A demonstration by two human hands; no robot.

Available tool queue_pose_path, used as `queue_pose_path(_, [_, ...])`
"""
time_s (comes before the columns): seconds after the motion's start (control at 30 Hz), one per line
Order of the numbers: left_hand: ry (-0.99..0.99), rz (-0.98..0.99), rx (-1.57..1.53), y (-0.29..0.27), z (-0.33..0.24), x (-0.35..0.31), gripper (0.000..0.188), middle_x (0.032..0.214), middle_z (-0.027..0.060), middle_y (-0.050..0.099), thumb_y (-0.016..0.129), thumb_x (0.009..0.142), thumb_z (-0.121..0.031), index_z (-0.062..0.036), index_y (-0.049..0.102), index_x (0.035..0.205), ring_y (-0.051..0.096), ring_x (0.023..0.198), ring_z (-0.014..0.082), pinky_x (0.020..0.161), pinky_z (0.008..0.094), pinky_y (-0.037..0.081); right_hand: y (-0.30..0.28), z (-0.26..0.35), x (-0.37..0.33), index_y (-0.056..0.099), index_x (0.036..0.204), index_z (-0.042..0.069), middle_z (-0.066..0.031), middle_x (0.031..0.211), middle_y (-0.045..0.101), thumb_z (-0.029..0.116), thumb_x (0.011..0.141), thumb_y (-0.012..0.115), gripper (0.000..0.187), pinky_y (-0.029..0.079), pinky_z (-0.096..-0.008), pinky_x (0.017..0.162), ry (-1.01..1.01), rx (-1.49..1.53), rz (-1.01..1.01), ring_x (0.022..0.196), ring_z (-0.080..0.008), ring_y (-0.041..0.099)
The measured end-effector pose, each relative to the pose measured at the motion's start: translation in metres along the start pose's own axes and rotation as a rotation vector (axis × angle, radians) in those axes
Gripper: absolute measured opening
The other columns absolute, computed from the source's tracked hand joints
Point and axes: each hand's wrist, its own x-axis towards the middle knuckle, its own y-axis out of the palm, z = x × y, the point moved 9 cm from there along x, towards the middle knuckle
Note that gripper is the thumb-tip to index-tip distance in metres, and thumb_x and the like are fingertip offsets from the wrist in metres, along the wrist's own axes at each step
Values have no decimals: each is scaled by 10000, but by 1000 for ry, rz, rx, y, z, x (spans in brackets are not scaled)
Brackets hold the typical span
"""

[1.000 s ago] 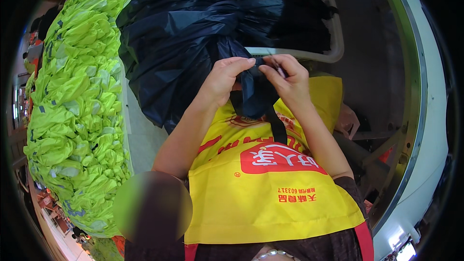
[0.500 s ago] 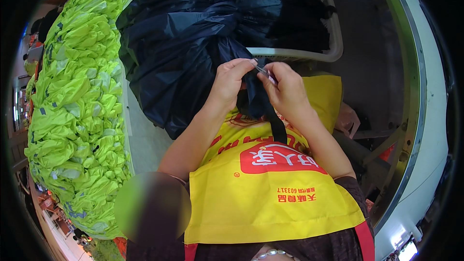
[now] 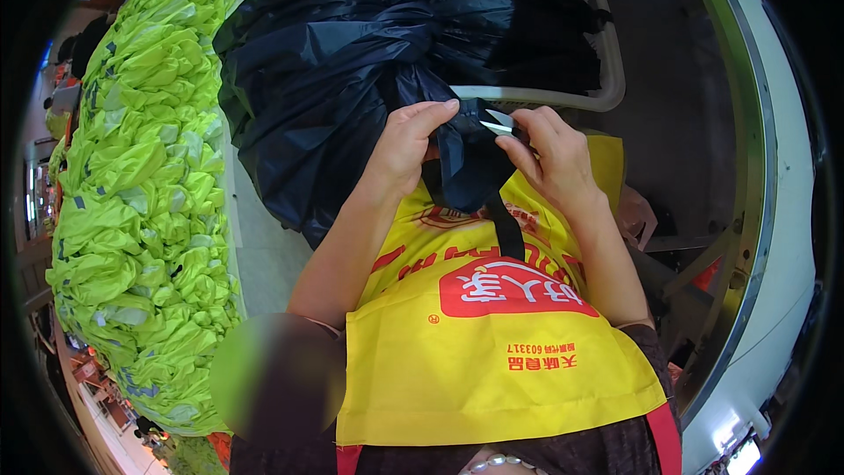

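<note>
Between thumb and fingers, my left hand [image 3: 410, 142] pinches an edge of dark navy fabric [image 3: 316, 88]. This shiny cloth spreads in a large gathered heap from the basket toward my lap. A narrow black strap [image 3: 506, 230] hangs below it over my apron. My right hand [image 3: 554, 154] is closed around small thread snips [image 3: 501, 122]. Their two silver blades stand apart and point left, beside the fabric edge. The handle part of the snips is hidden in my palm.
A pale plastic basket [image 3: 607, 79] stands behind the fabric. Crumpled neon-yellow garments [image 3: 149, 185] are piled along the left, beside a pale table edge [image 3: 264, 259]. On the right curves a metal-edged white surface [image 3: 782, 211]. A yellow apron [image 3: 492, 387] covers my lap.
My right hand has moved right, away from my left, and the snips' blades now show spread apart. More of the fabric edge is visible between the hands.
</note>
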Motion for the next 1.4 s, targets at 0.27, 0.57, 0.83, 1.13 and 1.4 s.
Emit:
queue_pose_path(0.27, [-53, -14, 19, -5, 4, 4, 197, 748, 18, 632, 599, 829, -234, -44, 639, 860, 566, 648, 88, 594, 217, 431, 13, -2, 8, 557, 920, 11, -107, 773, 555, 205, 772, 673, 270, 439, -297, 504, -200, 23, 12, 581, -243, 548])
queue_pose_path(0.57, [-83, -3, 55, -1, 2, 0, 199, 738, 13, 631, 600, 828, -234, -43, 636, 869, 569, 647, 77, 574, 208, 422, 21, -2, 11, 576, 927, 32, -105, 802, 571, 261, 814, 626, 260, 469, -292, 545, -164, -8, 63, 660, -234, 579])
queue_pose_path(0.83, [-115, -5, 100, -2, 7, 2, 207, 711, -4, 611, 583, 832, -264, -64, 634, 851, 534, 614, 75, 562, 220, 401, 22, -1, 12, 579, 919, 38, -102, 796, 578, 269, 820, 618, 254, 476, -288, 547, -182, -42, 56, 652, -233, 587])
queue_pose_path(1.13, [-116, -17, 123, -5, 9, 6, 229, 749, 3, 614, 572, 834, -283, -63, 630, 863, 542, 668, 89, 604, 248, 407, 24, -7, 11, 590, 909, 35, -97, 802, 585, 274, 819, 619, 257, 483, -287, 559, -185, -8, 79, 667, -229, 596])
queue_pose_path(1.4, [-112, -12, 171, -2, 6, 4, 238, 734, -3, 595, 582, 829, -294, -65, 632, 871, 508, 663, 92, 627, 258, 391, 30, -10, 9, 599, 895, 44, -98, 781, 587, 261, 825, 616, 229, 469, -280, 545, -191, -18, 125, 644, -227, 587])
